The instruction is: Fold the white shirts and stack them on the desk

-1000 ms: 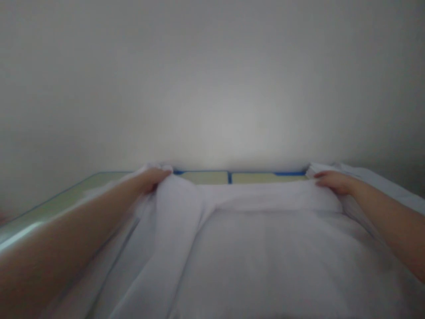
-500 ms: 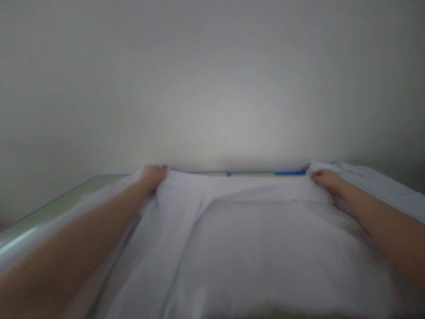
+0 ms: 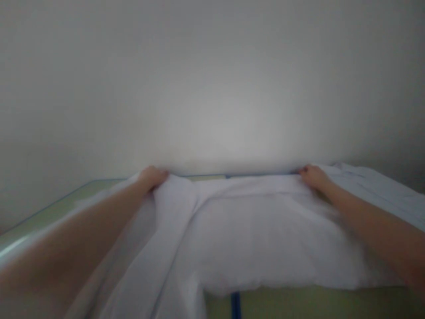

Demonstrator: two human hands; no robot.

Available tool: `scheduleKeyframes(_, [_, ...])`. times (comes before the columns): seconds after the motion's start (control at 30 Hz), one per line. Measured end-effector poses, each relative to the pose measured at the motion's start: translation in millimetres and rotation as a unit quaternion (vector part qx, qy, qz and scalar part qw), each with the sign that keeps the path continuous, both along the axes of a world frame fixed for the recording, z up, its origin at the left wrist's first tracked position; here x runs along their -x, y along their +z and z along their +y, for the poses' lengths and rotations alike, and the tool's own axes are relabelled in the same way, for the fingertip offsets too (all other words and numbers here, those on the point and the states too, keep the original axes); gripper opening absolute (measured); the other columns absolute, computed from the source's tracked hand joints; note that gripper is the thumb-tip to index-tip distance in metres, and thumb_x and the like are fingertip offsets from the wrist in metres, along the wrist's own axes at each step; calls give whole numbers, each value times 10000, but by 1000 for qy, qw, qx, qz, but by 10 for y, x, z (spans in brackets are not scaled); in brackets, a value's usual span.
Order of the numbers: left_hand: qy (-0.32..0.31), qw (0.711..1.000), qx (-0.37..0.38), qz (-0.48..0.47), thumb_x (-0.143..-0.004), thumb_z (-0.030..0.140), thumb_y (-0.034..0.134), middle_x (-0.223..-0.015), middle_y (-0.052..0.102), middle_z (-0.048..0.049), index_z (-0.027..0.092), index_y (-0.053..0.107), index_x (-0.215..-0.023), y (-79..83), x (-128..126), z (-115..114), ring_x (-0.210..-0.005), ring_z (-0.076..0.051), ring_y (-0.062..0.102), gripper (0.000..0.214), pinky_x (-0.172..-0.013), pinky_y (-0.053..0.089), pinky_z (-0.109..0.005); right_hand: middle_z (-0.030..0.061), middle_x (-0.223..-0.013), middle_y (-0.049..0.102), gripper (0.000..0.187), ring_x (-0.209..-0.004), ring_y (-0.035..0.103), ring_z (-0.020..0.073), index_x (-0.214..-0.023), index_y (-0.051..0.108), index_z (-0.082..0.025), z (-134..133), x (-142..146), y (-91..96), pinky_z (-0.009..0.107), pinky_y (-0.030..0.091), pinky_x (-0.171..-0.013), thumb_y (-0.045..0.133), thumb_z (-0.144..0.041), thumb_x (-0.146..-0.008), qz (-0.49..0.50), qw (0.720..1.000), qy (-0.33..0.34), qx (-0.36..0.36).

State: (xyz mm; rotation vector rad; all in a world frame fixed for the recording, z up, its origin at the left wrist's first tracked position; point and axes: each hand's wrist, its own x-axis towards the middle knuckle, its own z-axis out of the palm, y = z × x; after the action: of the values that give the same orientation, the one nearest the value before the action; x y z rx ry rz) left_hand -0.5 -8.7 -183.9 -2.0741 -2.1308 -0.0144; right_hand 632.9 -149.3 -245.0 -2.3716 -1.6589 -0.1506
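Observation:
A white cloth garment [image 3: 255, 235], its exact kind unclear in the blur, is stretched between my two hands. My left hand [image 3: 153, 177] pinches its far edge on the left, with the fabric hanging in long folds below. At the far right end of the same edge, my right hand [image 3: 312, 177] is closed on the cloth. Both arms reach far forward, close to the wall. The fingertips are partly hidden by cloth and blur.
A green surface [image 3: 315, 303] with blue edging lies under the cloth and shows at the front and far left. More white fabric [image 3: 375, 188] lies stacked at the right. A plain pale wall [image 3: 212, 88] rises behind the far edge.
My right hand has moved left and slightly up with the cloth's edge. The garment's lower edge has shifted away from me, baring the green surface in front. My left hand is nearly still.

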Motion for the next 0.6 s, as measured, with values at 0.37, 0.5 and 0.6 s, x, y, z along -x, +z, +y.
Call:
scheduleKeyframes(0.37, [-368,925,96,-15,-804,635,354,-1359,470,-114,138,502,-1284,-84,-913,-630,-1233,-230,440,706,-1036,309,-296,147,-1342,467,514,-1259,408,239,-1274,514,-103,-1237,572,-192,369,307,-1062,304,-406,-916,-45,955,289,54])
scheduleKeyframes(0.5, [-332,931,154,-4,-833,632,273,-1346,480,-148,94,510,-1280,-277,-693,-589,-1217,-240,464,740,-1017,331,-295,207,-1273,517,496,-1186,487,279,-1206,549,-48,-1164,246,-224,393,348,-1017,345,-375,-894,-49,982,123,133])
scheduleKeyframes(0.6, [-304,942,146,1,-847,615,227,-1362,464,-151,77,475,-1315,-373,-419,-461,-1260,-245,420,755,-1053,287,-313,214,-1087,623,415,-1003,598,276,-1064,623,-58,-1024,131,-117,377,429,-893,398,-348,-869,-46,984,48,163])
